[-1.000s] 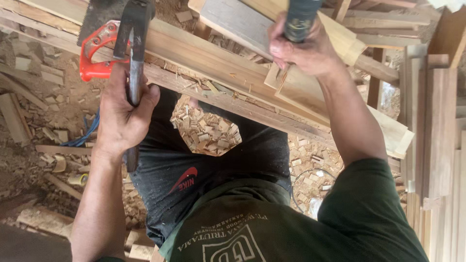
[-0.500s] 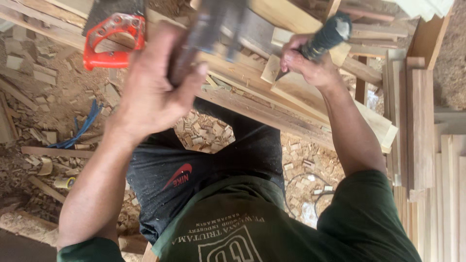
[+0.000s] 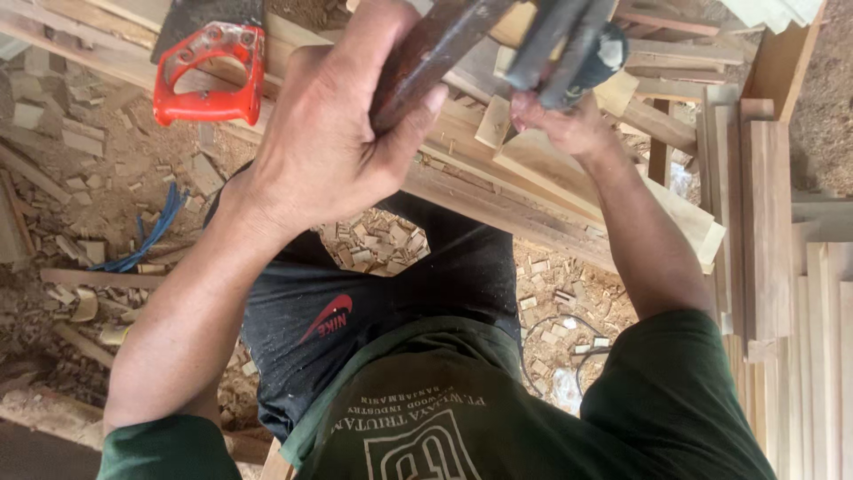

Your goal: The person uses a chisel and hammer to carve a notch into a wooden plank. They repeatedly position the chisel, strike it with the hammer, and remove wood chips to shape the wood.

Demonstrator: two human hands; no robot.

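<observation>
Gripping a dark brown wooden tool handle (image 3: 426, 62), your left hand (image 3: 333, 133) is raised close to the camera at the middle of the view, fingers clenched round the shaft with the thumb pressed along its right side. The handle slants up and to the right, and its far end runs out of the top of the picture among some blurred grey metal bars (image 3: 555, 40), so you cannot tell what kind of head it carries.

Your right hand (image 3: 569, 120) sits farther off and to the right, closed around a dark cylindrical grip with a pale end (image 3: 604, 53); the tool below that grip is hidden by the hand and the blurred metal. That hand rests on pale wooden planks (image 3: 533, 169) that cross the scene diagonally from far left to near right, and a small pale wooden block (image 3: 491, 123) lies just left of its fingers, touching the planks.

On the far left, a handsaw with a red plastic handle (image 3: 209, 76) lies on the same planks, well apart from both hands. A stack of upright wooden boards (image 3: 769, 222) stands at the right edge. Below, the sawdust-covered floor (image 3: 98, 187) is strewn with small wood offcuts (image 3: 378, 244) and a blue strap (image 3: 147, 236).
</observation>
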